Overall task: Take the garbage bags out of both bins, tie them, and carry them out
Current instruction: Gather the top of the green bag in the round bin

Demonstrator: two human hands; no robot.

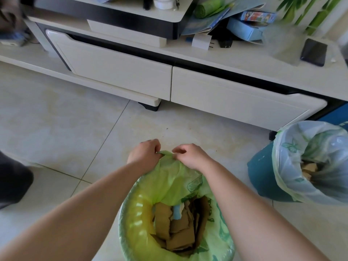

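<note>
Currently my left grip (145, 153) and my right grip (190, 157) sit close together, almost touching. Each has its fingers curled in, pinching a bunched fold of the green garbage bag (169, 179) that runs between them. From that pinch the bag slopes down and back toward me into the yellow bin (137, 213), which stands on the floor (56, 119) just below and behind both grips. The bag's far side is lifted off the rim, while its near and side parts lie folded over it. Torn cardboard pieces (180, 228) fill the bag below my wrists.

Off to the right of my right grip, well apart from it, stands the teal bin (261, 176). It is lined with a pale printed bag (288, 162) draped over its rim, with brown scraps inside.

Beyond both grips runs a low white cabinet (235, 98). On its surface, far right of my grips, lies a dark phone (313, 52), and a roll of green bags (207, 7) rests farther back.
</note>
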